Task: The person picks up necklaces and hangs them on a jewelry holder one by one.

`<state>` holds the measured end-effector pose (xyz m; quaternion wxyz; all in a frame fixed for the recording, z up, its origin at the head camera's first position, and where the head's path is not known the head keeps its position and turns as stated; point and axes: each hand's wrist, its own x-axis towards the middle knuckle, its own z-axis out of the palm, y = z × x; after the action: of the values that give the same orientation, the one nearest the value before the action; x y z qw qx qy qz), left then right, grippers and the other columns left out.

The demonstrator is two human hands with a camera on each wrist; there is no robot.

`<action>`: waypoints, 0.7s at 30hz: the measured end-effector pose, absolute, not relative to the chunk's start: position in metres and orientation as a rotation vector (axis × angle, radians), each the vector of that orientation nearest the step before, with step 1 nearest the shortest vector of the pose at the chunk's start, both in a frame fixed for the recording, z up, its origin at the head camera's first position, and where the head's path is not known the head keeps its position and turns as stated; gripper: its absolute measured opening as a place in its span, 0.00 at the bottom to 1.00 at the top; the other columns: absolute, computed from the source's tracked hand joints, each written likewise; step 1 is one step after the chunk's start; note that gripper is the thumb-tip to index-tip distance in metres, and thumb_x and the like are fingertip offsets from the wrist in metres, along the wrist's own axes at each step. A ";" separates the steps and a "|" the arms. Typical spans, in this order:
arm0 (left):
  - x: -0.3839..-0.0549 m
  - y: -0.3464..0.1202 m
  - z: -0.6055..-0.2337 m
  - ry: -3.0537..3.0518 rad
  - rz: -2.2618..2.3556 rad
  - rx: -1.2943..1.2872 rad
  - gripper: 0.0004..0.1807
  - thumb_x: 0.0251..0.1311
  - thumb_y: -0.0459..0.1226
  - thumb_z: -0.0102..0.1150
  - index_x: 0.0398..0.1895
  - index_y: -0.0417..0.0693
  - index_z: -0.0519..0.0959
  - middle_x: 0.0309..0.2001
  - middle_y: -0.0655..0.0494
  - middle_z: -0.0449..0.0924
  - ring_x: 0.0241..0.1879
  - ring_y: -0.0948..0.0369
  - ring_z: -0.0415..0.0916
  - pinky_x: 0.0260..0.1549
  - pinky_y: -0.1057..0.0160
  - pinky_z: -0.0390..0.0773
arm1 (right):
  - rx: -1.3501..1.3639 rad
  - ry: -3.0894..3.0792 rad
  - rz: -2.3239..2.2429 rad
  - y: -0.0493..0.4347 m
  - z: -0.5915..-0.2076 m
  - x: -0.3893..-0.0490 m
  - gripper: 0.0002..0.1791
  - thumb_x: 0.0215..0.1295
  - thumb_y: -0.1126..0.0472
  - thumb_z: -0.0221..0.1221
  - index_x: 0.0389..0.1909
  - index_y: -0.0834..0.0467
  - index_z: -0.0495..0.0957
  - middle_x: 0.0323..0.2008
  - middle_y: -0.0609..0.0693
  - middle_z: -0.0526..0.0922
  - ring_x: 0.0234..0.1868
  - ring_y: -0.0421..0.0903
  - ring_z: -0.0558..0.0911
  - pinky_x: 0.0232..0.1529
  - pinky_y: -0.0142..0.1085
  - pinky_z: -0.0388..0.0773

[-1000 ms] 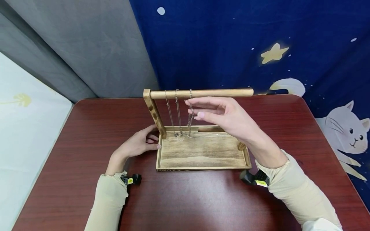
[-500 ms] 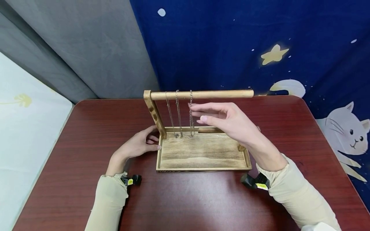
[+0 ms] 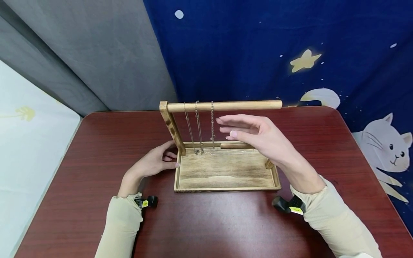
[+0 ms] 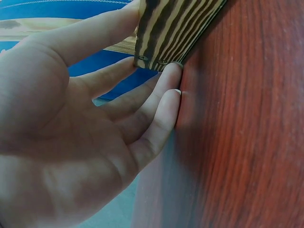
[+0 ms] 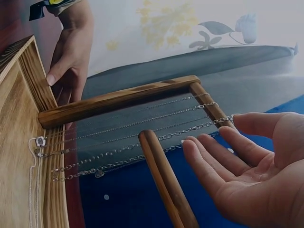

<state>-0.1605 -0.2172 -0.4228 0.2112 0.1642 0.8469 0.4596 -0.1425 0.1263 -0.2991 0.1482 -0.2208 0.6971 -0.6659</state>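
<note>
A wooden jewelry stand has a shallow tray and a raised bar. Two necklaces, a thin necklace and a second necklace, hang on the bar's left part. To their right hangs a chunkier chain necklace, doubled over the bar. My left hand holds the tray's left end, thumb and fingers against its wall. Just right of the chunkier chain, my right hand hovers with loosely extended fingers, holding nothing. In the right wrist view its fingertips are close to the chain; contact is unclear.
A fine silver chain lies along the tray's back. The stand's left post carries the bar, whose right end is free. A short post stands at the tray's right. Curtains hang behind the reddish table.
My right hand has drawn away from the chunkier chain, moving right and slightly down. That chain now hangs straighter from the bar. The left hand stays on the tray.
</note>
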 end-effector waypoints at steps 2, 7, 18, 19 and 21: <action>-0.161 -0.218 -0.423 2.354 1.278 0.460 0.44 0.58 0.31 0.70 0.75 0.38 0.57 0.64 0.39 0.70 0.53 0.49 0.78 0.53 0.52 0.79 | -0.637 2.020 -1.909 0.128 -0.300 -0.142 0.21 0.71 0.70 0.56 0.64 0.60 0.75 0.61 0.53 0.79 0.59 0.52 0.80 0.56 0.45 0.79; -0.160 -0.218 -0.424 2.357 1.274 0.463 0.44 0.58 0.31 0.70 0.75 0.38 0.56 0.65 0.39 0.69 0.53 0.49 0.78 0.53 0.53 0.80 | -0.614 2.076 -1.892 0.133 -0.302 -0.139 0.20 0.71 0.67 0.58 0.62 0.58 0.77 0.57 0.54 0.82 0.54 0.52 0.83 0.53 0.43 0.82; -0.160 -0.218 -0.423 2.354 1.256 0.445 0.45 0.59 0.31 0.69 0.76 0.39 0.55 0.66 0.39 0.68 0.54 0.49 0.78 0.52 0.54 0.80 | -0.642 2.129 -1.935 0.146 -0.308 -0.133 0.20 0.69 0.68 0.61 0.60 0.61 0.77 0.58 0.56 0.81 0.55 0.57 0.82 0.52 0.40 0.82; -0.160 -0.218 -0.423 2.353 1.256 0.445 0.45 0.59 0.31 0.69 0.76 0.39 0.55 0.66 0.39 0.68 0.54 0.49 0.77 0.52 0.54 0.80 | -0.643 2.135 -1.932 0.147 -0.308 -0.132 0.20 0.68 0.68 0.61 0.60 0.61 0.77 0.58 0.56 0.81 0.54 0.56 0.82 0.52 0.40 0.82; -0.161 -0.218 -0.423 2.354 1.253 0.446 0.45 0.60 0.31 0.69 0.76 0.38 0.54 0.67 0.38 0.67 0.54 0.49 0.77 0.52 0.54 0.80 | -0.646 2.143 -1.926 0.149 -0.308 -0.132 0.19 0.68 0.68 0.61 0.60 0.62 0.77 0.58 0.56 0.81 0.54 0.55 0.82 0.52 0.40 0.82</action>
<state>-0.1608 -0.2180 -0.4227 0.2172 0.1610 0.8498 0.4524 -0.1317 0.1492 -0.3083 0.0940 -0.2179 0.7225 -0.6493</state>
